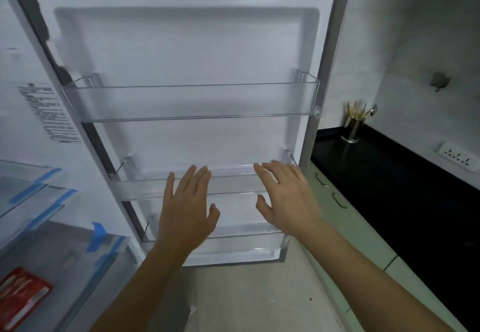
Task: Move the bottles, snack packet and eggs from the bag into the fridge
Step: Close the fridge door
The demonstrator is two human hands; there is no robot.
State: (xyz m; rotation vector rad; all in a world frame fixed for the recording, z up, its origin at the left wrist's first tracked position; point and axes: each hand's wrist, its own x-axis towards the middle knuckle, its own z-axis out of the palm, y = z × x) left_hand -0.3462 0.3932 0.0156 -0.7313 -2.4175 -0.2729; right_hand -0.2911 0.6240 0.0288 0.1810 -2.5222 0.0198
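Two hands are raised before the open fridge door (181, 46), and both are empty. The left hand (185, 209) and right hand (285, 196) show straight, spread fingers gripping nothing. Their fingertips overlap the rail of the middle door shelf (140, 189); contact cannot be confirmed. The upper door shelf (192, 103) at 12 o'clock and the lower door shelf (246, 246) at 6 o'clock show no contents.

Risks, as judged:
- The clear shelves appear clipped into the door liner, so downward pressure or a pull on the rail could unseat one.
- The rails are low, and a tall bottle stood there could topple when the door swings.
- Eggs placed in the door would take the same jolt.
- The door edge stands near the counter (389, 189) at 3 o'clock, so a wider swing could strike it.

The red snack packet (22, 295) lies flat at 8 o'clock from the left hand, well apart, low in the main compartment beside blue-taped glass shelves (31, 189). Whether it rests on or under a panel cannot be told. Bottles, eggs and bag are not in view.
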